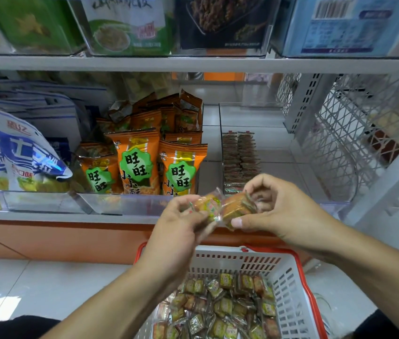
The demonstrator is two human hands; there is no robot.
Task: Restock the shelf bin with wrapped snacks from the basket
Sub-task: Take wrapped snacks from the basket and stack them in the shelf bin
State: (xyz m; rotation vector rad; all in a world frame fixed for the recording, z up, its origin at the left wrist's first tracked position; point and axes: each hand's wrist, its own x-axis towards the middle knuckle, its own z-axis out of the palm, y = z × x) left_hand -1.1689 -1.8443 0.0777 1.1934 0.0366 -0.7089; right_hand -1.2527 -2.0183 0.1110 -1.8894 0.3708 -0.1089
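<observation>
My left hand [181, 231] pinches one small wrapped snack [208, 204], orange-brown in clear foil. Beside it my right hand [274, 206] grips a small stack of wrapped snacks [238, 207] between thumb and fingers. Both hands are raised in front of the shelf edge, above the basket [289, 285], a white plastic one with a red rim, full of several loose wrapped snacks [227, 307]. Just behind my right hand is the clear shelf bin [267, 143], holding two rows of the same snacks [240, 157] standing on edge at its left side.
Orange snack bags [144, 157] fill the clear bin to the left, and blue-white bags [22, 152] lie further left. A white wire rack [340, 133] stands at the right. Another shelf with packets runs overhead. The tiled floor lies below.
</observation>
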